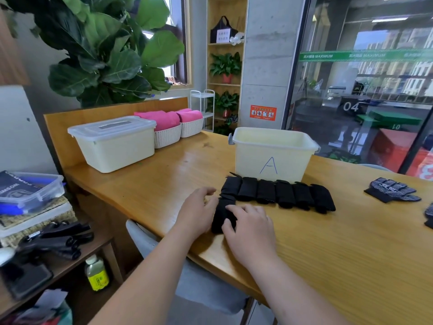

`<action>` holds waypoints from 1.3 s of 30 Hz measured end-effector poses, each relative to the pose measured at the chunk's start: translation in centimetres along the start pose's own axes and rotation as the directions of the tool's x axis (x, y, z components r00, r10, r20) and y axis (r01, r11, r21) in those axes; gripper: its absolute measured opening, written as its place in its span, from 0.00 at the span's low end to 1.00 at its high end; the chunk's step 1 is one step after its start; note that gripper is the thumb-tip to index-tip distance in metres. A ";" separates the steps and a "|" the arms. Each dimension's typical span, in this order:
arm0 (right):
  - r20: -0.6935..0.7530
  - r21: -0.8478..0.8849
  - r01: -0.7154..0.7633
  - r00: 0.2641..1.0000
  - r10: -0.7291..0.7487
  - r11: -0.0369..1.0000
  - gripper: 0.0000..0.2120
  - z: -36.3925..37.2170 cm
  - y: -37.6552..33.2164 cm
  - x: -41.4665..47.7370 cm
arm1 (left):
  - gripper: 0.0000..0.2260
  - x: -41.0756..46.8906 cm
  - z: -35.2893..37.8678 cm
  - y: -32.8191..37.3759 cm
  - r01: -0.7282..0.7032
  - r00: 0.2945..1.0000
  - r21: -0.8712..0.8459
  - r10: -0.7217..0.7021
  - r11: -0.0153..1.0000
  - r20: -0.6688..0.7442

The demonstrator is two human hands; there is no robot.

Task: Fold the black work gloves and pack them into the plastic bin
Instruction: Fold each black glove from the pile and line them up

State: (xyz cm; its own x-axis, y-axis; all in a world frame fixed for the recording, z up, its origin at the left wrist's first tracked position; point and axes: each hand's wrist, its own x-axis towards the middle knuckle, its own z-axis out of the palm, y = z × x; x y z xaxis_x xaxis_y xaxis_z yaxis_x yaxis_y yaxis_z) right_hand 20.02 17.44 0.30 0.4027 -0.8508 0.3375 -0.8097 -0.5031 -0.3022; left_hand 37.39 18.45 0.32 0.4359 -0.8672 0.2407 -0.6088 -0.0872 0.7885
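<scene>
On the wooden table (328, 254), near its front edge, both hands are on one black glove bundle (220, 219). The right hand (251, 227) lies on top of it, its fingers (234, 208) a little apart and slightly bent, pressing the fabric down. The left hand (196, 212) rests against the bundle's left side with loosely curled fingers; whether they pinch the cloth I cannot tell. Behind, a row of folded gloves (281, 194) lies just before the plastic bin marked A (274, 158). Unfolded dotted gloves (392, 190) lie at the right. The knit seems light and soft, and a fold may spring open, so it is probably better to take the bundle across its middle, from both sides.
</scene>
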 end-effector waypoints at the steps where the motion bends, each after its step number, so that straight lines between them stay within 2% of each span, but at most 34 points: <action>1: 0.014 -0.003 0.003 1.000 -0.003 1.000 0.22 0.0 0.0 0.0 | 0.18 0.0 0.0 0.0 0.005 1.000 -0.010 -0.005 1.000 0.002; 9: 0.040 0.051 0.013 0.999 -0.015 0.999 0.24 -0.2 0.0 0.0 | 0.19 -0.5 -0.2 0.3 -0.032 0.999 -0.001 0.032 0.999 -0.006; 12: 0.043 0.036 0.008 0.999 -0.009 0.999 0.24 -1.3 1.0 -0.7 | 0.19 -0.7 -0.2 0.3 -0.119 0.992 0.101 0.122 0.988 -0.024; 14: 0.049 0.002 0.004 0.999 -0.004 1.000 0.24 -2.4 2.3 -1.4 | 0.19 -0.9 -0.1 0.3 -0.226 0.970 0.286 0.243 0.931 -0.024; 16: 0.048 -0.027 -0.012 0.999 0.013 1.000 0.25 -3.8 4.1 -2.1 | 0.19 -1.4 0.3 0.6 -0.353 0.923 0.450 0.384 0.820 0.023; 18: 0.036 -0.053 -0.046 0.998 0.048 0.998 0.26 -5.3 6.3 -2.7 | 0.19 -2.0 1.0 1.2 -0.455 0.867 0.523 0.492 0.721 0.077; 26: 0.002 -0.126 -0.195 0.980 0.197 0.973 0.27 -11.0 15.1 -6.1 | 0.20 -4.6 9.1 8.4 -0.637 0.753 0.414 0.640 0.651 0.152; 35: 0.005 -0.207 -0.382 0.920 0.391 0.901 0.31 -14.7 25.1 -11.0 | 0.23 -7.7 19.8 18.0 -0.721 0.692 0.358 0.629 0.593 0.354; 39: -0.011 -0.260 -0.446 0.888 0.460 0.856 0.32 -15.8 28.7 -12.7 | 0.24 -8.4 23.5 20.9 -0.740 0.673 0.336 0.630 0.583 0.387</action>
State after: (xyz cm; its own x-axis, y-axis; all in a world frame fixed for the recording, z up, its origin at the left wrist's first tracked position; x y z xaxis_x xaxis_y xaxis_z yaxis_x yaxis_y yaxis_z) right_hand -15.05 16.22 1.49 -0.0191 -0.9852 0.1702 -0.9840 -0.0117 -0.1778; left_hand 5.43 12.40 1.53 -0.3470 -0.8283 0.4398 -0.9000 0.4260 0.0921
